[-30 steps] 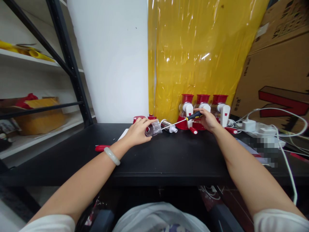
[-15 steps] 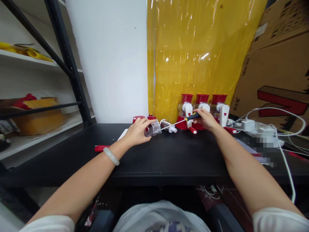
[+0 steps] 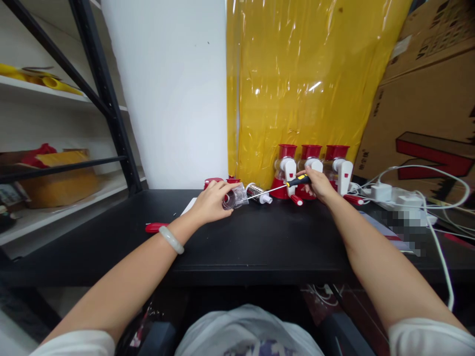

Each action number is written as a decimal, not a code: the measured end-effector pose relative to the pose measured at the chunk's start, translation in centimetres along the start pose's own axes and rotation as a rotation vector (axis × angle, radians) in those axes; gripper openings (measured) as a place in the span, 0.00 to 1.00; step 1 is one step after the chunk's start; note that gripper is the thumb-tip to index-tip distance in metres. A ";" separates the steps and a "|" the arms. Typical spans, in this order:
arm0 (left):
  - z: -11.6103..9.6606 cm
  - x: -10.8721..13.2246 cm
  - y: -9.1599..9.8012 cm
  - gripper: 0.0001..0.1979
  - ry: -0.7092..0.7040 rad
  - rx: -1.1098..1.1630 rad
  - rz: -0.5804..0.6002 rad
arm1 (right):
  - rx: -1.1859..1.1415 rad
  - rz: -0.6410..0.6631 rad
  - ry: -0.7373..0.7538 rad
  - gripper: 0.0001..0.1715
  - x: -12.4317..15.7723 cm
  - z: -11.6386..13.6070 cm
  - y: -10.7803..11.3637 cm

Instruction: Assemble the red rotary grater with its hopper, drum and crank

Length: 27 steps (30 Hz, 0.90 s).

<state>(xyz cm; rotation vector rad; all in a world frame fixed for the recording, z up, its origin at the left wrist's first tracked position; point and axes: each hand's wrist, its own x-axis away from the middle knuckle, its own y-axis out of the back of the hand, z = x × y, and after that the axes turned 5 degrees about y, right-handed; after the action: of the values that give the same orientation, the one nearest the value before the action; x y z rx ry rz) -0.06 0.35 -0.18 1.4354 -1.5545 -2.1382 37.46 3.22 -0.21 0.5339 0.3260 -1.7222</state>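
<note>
My left hand (image 3: 212, 201) is closed around a clear plastic housing (image 3: 237, 196), tilted above the black table. My right hand (image 3: 318, 184) grips the black and yellow handle of a screwdriver (image 3: 298, 181). Its long shaft slants down to the left, and the tip meets the right side of the clear housing; the exact contact point is too small to make out. Behind the shaft lies a metal grater drum (image 3: 257, 192) with a white end. Red parts (image 3: 213, 183) show behind my left hand, partly covered by it.
Several red and white rotary graters, among them one nearest the drum (image 3: 287, 150), stand along the back. A red handle (image 3: 153, 228) lies at left on the black table (image 3: 237, 247). White chargers and cables (image 3: 382, 192) crowd the right, beside a large cardboard box (image 3: 419, 104).
The screwdriver handle and my right hand have shifted very slightly to the right, with the handle turned a little. My left hand and the clear housing stay in place.
</note>
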 end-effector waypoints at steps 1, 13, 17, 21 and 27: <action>0.0 0.0 0.0 0.37 0.001 0.003 -0.004 | 0.003 0.002 -0.011 0.24 -0.1 -0.1 0.1; 0.0 0.1 0.0 0.37 -0.008 0.003 -0.001 | 0.037 0.011 -0.013 0.26 0.1 -0.1 -0.1; 0.0 0.1 0.0 0.37 -0.017 0.005 -0.004 | -0.209 0.008 -0.043 0.20 -0.3 -0.4 0.1; 0.0 0.0 -0.1 0.37 -0.010 0.003 -0.005 | -0.218 -0.042 0.029 0.11 -0.4 -0.3 -0.1; 0.1 0.1 -0.1 0.37 -0.012 -0.006 0.002 | 0.018 -0.027 0.089 0.24 -0.1 0.1 -0.1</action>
<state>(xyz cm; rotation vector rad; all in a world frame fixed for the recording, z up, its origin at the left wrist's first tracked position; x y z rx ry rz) -0.10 0.44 -0.30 1.4212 -1.5522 -2.1522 37.40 3.26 -0.14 0.6228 0.3832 -1.7314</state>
